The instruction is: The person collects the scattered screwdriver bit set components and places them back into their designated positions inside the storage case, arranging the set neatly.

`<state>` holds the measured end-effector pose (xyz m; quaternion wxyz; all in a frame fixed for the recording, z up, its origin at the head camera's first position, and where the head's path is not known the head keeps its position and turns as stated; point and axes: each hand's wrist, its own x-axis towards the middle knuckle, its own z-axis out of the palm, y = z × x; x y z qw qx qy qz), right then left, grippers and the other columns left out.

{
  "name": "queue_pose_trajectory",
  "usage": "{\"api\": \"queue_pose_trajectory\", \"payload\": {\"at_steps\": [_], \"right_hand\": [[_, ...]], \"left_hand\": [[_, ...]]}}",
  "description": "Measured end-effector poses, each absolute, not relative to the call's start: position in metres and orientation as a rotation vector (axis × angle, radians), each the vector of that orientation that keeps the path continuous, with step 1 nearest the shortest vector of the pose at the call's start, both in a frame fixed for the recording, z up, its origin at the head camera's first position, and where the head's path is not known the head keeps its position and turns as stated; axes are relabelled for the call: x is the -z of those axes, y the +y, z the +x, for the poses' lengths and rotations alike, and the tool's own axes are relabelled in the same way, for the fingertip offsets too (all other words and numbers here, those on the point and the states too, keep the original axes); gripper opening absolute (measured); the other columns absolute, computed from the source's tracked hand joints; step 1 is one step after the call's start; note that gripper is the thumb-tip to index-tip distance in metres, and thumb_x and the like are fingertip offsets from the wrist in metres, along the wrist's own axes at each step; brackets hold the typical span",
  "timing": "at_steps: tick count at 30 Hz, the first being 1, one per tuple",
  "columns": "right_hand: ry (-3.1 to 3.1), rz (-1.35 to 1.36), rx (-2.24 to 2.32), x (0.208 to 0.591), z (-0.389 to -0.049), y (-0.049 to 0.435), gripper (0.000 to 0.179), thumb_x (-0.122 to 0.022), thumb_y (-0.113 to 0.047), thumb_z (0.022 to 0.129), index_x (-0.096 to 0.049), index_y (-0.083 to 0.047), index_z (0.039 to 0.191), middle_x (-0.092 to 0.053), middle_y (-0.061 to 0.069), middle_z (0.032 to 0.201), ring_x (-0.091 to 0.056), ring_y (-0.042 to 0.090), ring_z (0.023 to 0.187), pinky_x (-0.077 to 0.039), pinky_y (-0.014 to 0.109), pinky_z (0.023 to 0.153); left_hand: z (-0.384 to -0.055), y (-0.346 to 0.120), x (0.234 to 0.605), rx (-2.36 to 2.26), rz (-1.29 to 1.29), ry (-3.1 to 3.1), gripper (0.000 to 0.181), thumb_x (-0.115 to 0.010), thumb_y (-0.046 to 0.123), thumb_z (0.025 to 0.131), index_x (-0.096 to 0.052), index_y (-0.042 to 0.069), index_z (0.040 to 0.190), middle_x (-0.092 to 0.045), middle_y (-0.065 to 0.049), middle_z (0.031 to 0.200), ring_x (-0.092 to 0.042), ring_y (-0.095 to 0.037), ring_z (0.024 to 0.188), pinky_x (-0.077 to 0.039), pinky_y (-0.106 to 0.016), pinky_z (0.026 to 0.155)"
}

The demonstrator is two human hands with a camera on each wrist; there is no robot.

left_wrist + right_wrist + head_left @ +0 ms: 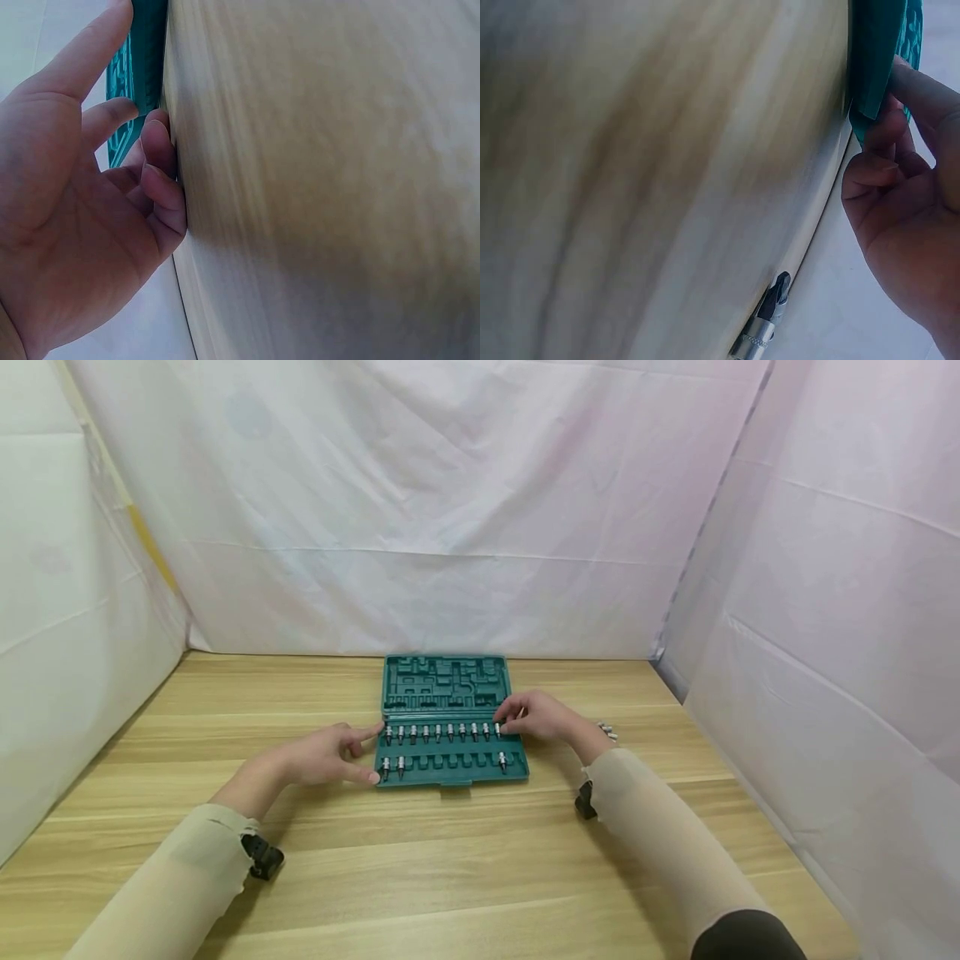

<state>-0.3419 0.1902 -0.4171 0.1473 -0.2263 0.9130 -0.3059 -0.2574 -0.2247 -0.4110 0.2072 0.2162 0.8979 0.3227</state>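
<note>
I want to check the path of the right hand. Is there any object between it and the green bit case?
Nothing visible stands between them. The right hand already touches the right edge of the green bit case near the upper row of bits. A few loose bits lie on the table behind the hand, outside the path.

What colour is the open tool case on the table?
The tool case is dark teal green, seen best in the head view.

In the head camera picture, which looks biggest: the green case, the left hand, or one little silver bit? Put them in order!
1. Green case, biggest.
2. Left hand, though being nearer the camera makes it look larger.
3. Silver bit, smallest.
</note>
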Motion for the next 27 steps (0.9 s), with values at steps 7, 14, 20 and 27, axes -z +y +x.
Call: {"api": "queue_pose_trajectory", "payload": {"at_steps": [7, 14, 20, 27], "right_hand": [[2.616, -0.619, 0.921, 0.4185, -0.3431, 0.1893, 0.016, -0.081, -0.021, 0.102, -0.081, -0.018, 0.118, -0.073, 0.002, 0.1, -0.063, 0.019, 0.091, -0.051, 0.034, 0.083], [2.613, -0.599, 0.953, 0.42, -0.3439, 0.1882, 0.014, -0.082, -0.02, 0.101, -0.078, -0.015, 0.113, -0.072, 0.004, 0.101, -0.063, 0.02, 0.09, -0.053, 0.033, 0.079], [2.621, -0.588, 0.956, 0.4208, -0.3431, 0.1878, 0.011, -0.081, -0.021, 0.102, -0.081, -0.016, 0.111, -0.073, 0.004, 0.101, -0.063, 0.019, 0.089, -0.055, 0.032, 0.077], [2.628, -0.589, 0.937, 0.4222, -0.3442, 0.1883, 0.008, -0.08, -0.022, 0.103, -0.084, -0.018, 0.108, -0.076, 0.003, 0.11, -0.064, 0.019, 0.09, -0.056, 0.032, 0.078]], "left_hand": [[-0.257, -0.2245, 0.4104, -0.9, 0.59, 2.494, 0.102, -0.086, 0.044, 0.096, -0.028, 0.015, 0.175, -0.054, -0.016, 0.127, -0.052, -0.027, 0.113, -0.048, -0.042, 0.094], [-0.2573, -0.2251, 0.4102, -0.907, 0.603, 2.493, 0.102, -0.086, 0.042, 0.096, -0.027, 0.014, 0.175, -0.054, -0.016, 0.124, -0.052, -0.027, 0.111, -0.048, -0.041, 0.093], [-0.2595, -0.2256, 0.4125, -0.893, 0.602, 2.499, 0.103, -0.086, 0.045, 0.096, -0.028, 0.014, 0.175, -0.054, -0.015, 0.124, -0.051, -0.026, 0.111, -0.047, -0.041, 0.093], [-0.2604, -0.2264, 0.4139, -0.884, 0.589, 2.501, 0.103, -0.085, 0.047, 0.096, -0.028, 0.016, 0.175, -0.054, -0.014, 0.122, -0.05, -0.026, 0.11, -0.046, -0.041, 0.093]]}}
